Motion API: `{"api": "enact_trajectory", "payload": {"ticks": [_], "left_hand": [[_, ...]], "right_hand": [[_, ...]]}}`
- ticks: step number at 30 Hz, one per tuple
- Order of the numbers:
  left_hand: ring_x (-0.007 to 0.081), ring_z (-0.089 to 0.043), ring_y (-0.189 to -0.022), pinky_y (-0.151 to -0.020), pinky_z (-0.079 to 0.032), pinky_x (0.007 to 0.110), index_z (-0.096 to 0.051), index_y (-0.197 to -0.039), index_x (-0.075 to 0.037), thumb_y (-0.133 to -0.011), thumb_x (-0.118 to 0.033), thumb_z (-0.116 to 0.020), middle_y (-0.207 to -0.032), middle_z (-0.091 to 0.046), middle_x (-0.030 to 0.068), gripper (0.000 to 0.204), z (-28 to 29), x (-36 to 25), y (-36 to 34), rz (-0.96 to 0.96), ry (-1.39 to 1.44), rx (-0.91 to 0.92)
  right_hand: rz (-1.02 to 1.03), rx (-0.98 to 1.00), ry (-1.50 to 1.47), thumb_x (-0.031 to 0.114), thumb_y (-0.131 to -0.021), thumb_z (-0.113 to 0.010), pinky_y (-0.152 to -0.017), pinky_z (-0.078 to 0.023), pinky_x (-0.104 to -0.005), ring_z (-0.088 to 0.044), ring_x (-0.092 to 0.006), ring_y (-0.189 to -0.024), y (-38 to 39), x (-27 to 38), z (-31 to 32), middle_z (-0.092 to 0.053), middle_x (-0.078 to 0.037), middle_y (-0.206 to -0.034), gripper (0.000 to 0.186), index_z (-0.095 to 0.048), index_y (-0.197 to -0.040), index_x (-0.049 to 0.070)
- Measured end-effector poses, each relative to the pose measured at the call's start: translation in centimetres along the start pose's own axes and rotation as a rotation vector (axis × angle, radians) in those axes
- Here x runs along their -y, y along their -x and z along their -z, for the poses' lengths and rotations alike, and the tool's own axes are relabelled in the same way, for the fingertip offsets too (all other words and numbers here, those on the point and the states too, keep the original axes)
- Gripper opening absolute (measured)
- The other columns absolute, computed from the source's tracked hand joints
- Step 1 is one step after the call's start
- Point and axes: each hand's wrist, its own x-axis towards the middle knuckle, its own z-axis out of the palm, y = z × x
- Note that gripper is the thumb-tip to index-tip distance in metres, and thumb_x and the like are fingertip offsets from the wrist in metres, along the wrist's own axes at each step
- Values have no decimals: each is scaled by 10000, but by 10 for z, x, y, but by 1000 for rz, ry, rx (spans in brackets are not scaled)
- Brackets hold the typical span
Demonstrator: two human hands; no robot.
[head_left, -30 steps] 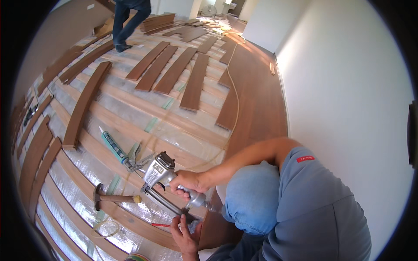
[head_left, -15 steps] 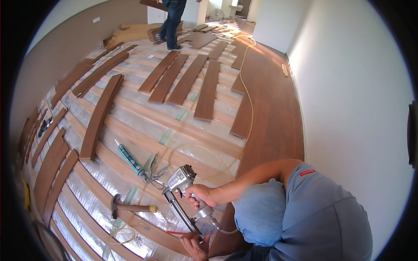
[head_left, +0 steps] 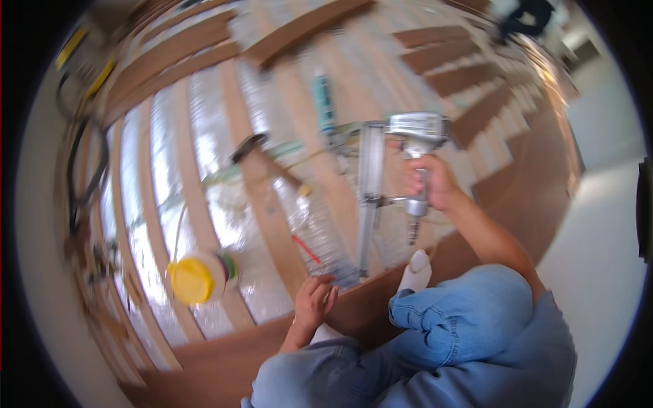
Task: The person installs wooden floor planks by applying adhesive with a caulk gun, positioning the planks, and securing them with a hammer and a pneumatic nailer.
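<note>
My right hand (head_left: 428, 178) grips the handle of a silver pneumatic nail gun (head_left: 415, 128), whose long magazine points down toward a brown plank (head_left: 360, 296). My left hand (head_left: 316, 299) is near the plank's edge, apart from the gun, with loosely bent, separated fingers and nothing visible in them. Above it lie a red pencil (head_left: 306, 249) and a translucent bluish item (head_left: 337, 270), too blurred to make out. A wooden-handled hammer (head_left: 275, 170) and a teal cartridge gun (head_left: 324, 102) rest on the joists. A yellow-lidded tub (head_left: 192, 280) sits to the left.
Pale joists (head_left: 187, 190) cross foil underlay, with loose planks (head_left: 306, 30) on top. Laid flooring (head_left: 527, 190) borders a white wall (head_left: 592, 231) on the right. Coiled black hose (head_left: 95, 163) lies at the left. Another person's dark-clothed legs (head_left: 517, 20) show at the far back.
The view has swung round and blurred; the tub has come into sight. My left hand has left the gun's magazine, while my right keeps its grip on the tool, now held more upright.
</note>
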Motion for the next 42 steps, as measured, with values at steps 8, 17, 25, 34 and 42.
{"api": "enact_trajectory", "payload": {"ticks": [8,17,25,34,42], "left_hand": [[351,-625,-913,-797,-529,426,-600,-886,-42,-849,-75,-694,-967,-622,130,107,41,37,116,215,-278,-50],[314,-602,-1096,-981,-469,424,-653,-1119,-20,-856,-92,-618,-1166,-633,137,275,27,34,199,648,-707,-356],[288,-586,-1150,-1031,-413,423,-637,-1144,-14,-877,-150,-575,-1195,-628,131,306,26,46,193,651,-735,-241],[339,-584,-1102,-980,-440,456,-604,-1019,-29,-866,-170,-581,-1130,-613,152,209,34,40,199,611,-691,-327],[305,-565,-1122,-1002,-406,423,-615,-1093,-35,-866,-242,-574,-1149,-594,143,310,41,50,186,586,-683,-200]], "right_hand": [[221,224,1046,111,-930,-616,-587,-498,-253,-559,-101,-649,-14,-21,18,-571,-33,-870,598,-424,-1491,38],[55,413,1877,-13,-832,-660,-1028,-474,-488,-561,-507,-1240,-38,-124,12,-554,-324,-1393,1014,-73,-1655,59],[354,472,1904,-40,-799,-694,-977,-482,-538,-591,-516,-1143,-60,-153,76,-586,-331,-1317,1072,-67,-1661,81],[330,416,1924,-36,-784,-712,-1022,-480,-497,-603,-479,-1158,-60,-157,77,-602,-300,-1311,1047,-148,-1657,84],[298,213,1484,34,-914,-655,-852,-536,-397,-661,-315,-969,-82,-122,146,-670,-173,-1134,772,-329,-1611,89]]}}
